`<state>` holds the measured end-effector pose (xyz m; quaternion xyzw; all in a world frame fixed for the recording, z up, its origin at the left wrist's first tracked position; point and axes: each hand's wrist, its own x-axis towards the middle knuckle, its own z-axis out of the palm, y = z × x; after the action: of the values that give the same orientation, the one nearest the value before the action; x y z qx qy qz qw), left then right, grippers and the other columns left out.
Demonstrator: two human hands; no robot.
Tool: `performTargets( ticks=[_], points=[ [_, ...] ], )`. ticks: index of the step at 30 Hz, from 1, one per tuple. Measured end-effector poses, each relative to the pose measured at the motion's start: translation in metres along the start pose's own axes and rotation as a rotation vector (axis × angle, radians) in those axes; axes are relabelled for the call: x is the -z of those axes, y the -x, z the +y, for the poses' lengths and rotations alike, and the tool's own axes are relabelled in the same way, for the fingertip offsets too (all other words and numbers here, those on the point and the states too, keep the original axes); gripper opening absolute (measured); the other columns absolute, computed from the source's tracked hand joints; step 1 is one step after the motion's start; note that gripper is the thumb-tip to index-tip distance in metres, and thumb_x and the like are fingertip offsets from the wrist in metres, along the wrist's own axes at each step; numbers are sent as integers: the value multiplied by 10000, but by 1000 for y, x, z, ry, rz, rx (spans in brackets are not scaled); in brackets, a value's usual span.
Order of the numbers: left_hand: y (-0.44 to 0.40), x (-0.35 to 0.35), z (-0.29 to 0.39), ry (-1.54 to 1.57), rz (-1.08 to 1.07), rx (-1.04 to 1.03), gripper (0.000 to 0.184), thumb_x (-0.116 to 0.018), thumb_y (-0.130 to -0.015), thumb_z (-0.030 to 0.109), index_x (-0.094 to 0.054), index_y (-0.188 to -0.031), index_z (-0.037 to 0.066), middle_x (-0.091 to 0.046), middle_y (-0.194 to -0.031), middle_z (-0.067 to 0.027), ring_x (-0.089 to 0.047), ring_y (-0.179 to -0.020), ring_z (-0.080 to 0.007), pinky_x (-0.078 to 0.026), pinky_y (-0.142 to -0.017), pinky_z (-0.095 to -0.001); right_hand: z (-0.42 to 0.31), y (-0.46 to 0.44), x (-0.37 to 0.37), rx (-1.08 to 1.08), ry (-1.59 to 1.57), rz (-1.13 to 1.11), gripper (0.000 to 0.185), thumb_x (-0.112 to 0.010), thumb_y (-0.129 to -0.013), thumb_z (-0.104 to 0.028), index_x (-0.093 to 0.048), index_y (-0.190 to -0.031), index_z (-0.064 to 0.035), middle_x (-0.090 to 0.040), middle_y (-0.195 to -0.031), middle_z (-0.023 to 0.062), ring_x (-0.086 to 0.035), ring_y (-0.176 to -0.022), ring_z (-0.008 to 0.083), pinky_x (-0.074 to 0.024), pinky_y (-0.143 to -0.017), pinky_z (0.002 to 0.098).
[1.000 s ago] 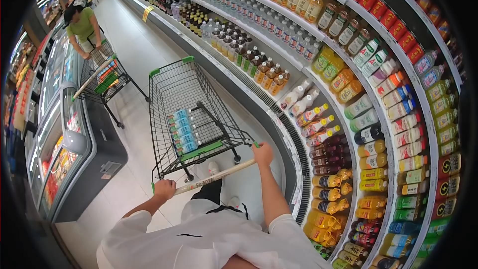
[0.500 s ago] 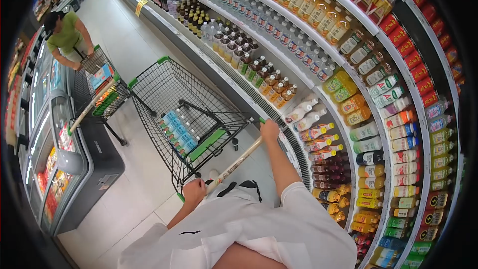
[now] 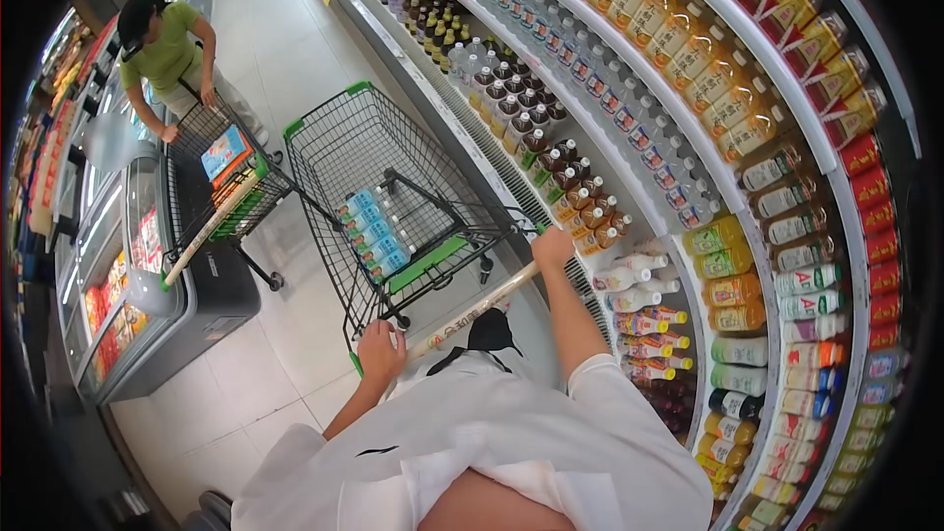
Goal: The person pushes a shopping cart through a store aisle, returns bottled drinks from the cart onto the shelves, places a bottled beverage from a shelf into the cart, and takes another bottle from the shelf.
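Seen from above, a person in a white shirt (image 3: 472, 433) stands behind a wire shopping cart (image 3: 313, 172) with green corner pieces. The fingers of the right hand (image 3: 553, 249) are wrapped around the right end of the cart's pale handle (image 3: 482, 307). The fingers of the left hand (image 3: 381, 352) curl loosely at the handle's left end, the thumb a little raised; whether they grip it cannot be told. Ahead of the fingers, inside the basket, lies a cluster of bottles with light-blue labels (image 3: 372, 234), closer to the left fingers than to the right. A green panel (image 3: 426, 265) sits between those bottles and the right fingers. To the right of the right fingers, curved shelves hold rows of drinks, the nearest including brown bottles (image 3: 585, 205) and white bottles (image 3: 634, 277). Well beyond the left fingers, on their left, stands a grey glass-topped display case (image 3: 211, 320). Farther ahead on that side, a person in a green top (image 3: 167, 49) leans toward a second cart (image 3: 185, 172), which carries a blue and orange package (image 3: 226, 155).
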<state>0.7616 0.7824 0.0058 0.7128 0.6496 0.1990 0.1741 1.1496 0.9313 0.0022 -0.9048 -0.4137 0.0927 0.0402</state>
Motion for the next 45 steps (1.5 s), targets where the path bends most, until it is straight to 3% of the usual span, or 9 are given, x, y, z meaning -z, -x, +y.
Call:
performTargets(
  ticks=[4,8,12,19,24,27,31,39,45],
  points=[
    [-45,2,18,-88,121,-12,199,-655,-804,194,-556,-888,44,-562,-920,-140,-562,-950,-345,-429,-866,-484,-19,-54,15,85,14,-150,210,-672,-791,-208,-753,-892,-43,-738,-929,185,-722,-897,362,-574,-778,459],
    [-85,-11,18,-146,195,106,362,-682,-796,227,-548,-1044,-1,-521,-1147,-200,-468,-1149,-379,-349,-1023,-478,-37,-104,-6,203,33,-133,316,-696,-821,-275,-690,-956,11,-733,-959,189,-723,-906,349,-576,-782,447],
    [-117,-24,-1,-285,356,398,445,-692,-837,290,-547,-1108,-31,-516,-1198,-210,-473,-1170,-389,-359,-1028,-482,-68,-124,2,268,-10,-231,451,-719,-858,-363,-605,-1080,14,-721,-1003,182,-719,-918,337,-575,-795,433],
    [-197,-18,-34,-83,257,669,506,-705,-856,334,-552,-1156,-44,-499,-1272,-241,-480,-1221,-398,-409,-1030,-455,-118,-155,-29,275,-25,-171,423,-713,-861,-341,-596,-1067,10,-718,-976,170,-718,-901,329,-570,-781,433],
    [-253,-27,-79,-397,120,450,597,-656,-896,341,-502,-1280,-90,-466,-1388,-290,-463,-1270,-436,-375,-1084,-451,-162,-179,-52,272,-33,-196,428,-704,-863,-351,-596,-1089,-4,-720,-962,190,-707,-926,357,-554,-808,467],
    [-291,-24,-94,-221,186,592,625,-630,-922,338,-451,-1319,-110,-489,-1368,-295,-450,-1292,-433,-366,-1092,-461,-189,-197,-63,268,47,-242,475,-692,-873,-373,-561,-1125,8,-703,-1024,175,-723,-889,318,-571,-775,433],
    [-345,-16,-124,-170,258,676,560,-586,-956,325,-453,-1284,-109,-532,-1269,-295,-520,-1188,-446,-427,-1004,-477,-236,-215,-70,223,61,-262,464,-694,-869,-353,-578,-1115,23,-717,-987,190,-720,-900,345,-569,-793,451],
    [-478,18,-194,-243,339,566,480,-565,-970,325,-504,-1206,-89,-582,-1147,-279,-585,-1066,-438,-482,-901,-477,-345,-260,-78,205,46,-199,447,-691,-853,-299,-562,-1117,38,-719,-962,190,-720,-880,355,-568,-785,457],
    [-578,51,-249,-330,327,631,471,-515,-984,392,-556,-1085,-67,-613,-1086,-262,-604,-998,-421,-485,-855,-484,-438,-287,-80,223,16,-244,491,-683,-855,-327,-542,-1142,46,-702,-1003,205,-718,-878,366,-567,-781,453]
  ],
)
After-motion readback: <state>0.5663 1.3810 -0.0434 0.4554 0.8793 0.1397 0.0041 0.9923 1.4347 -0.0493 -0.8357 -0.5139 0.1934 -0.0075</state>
